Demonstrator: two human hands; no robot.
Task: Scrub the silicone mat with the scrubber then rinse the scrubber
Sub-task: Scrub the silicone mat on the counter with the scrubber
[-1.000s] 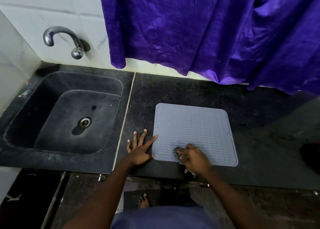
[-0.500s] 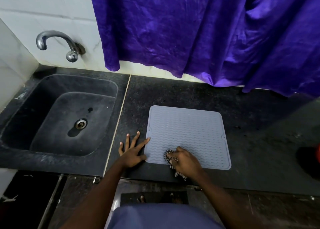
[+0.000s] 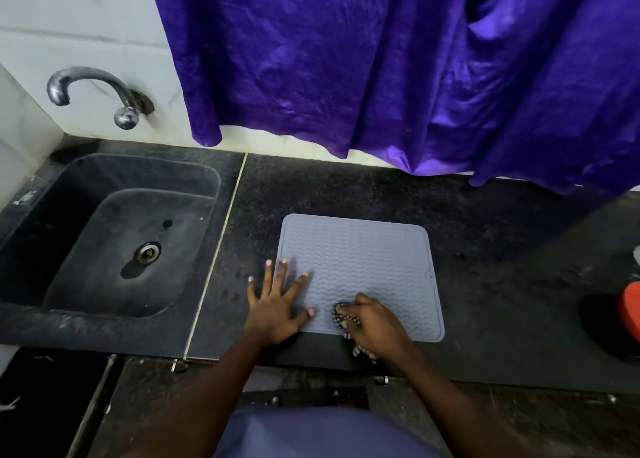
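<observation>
A grey silicone mat [image 3: 367,260] with wavy ridges lies flat on the black stone counter [image 3: 485,236]. My right hand [image 3: 375,326] is closed around a dark speckled scrubber [image 3: 341,315] and presses it on the mat's near left part. Most of the scrubber is hidden under the fingers; a bit sticks out below the palm. My left hand [image 3: 277,301] lies flat with fingers spread over the mat's near left corner, holding nothing.
A black sink [image 3: 45,232] with a metal drain [image 3: 148,252] sits to the left, under a chrome tap [image 3: 93,90] on the white tiled wall. A purple curtain [image 3: 381,62] hangs behind the counter. A red object [image 3: 628,310] stands at the right edge.
My left hand has slid right from the bare counter onto the mat's left corner. The right hand with the scrubber has stayed on the mat's near edge, shifting only slightly.
</observation>
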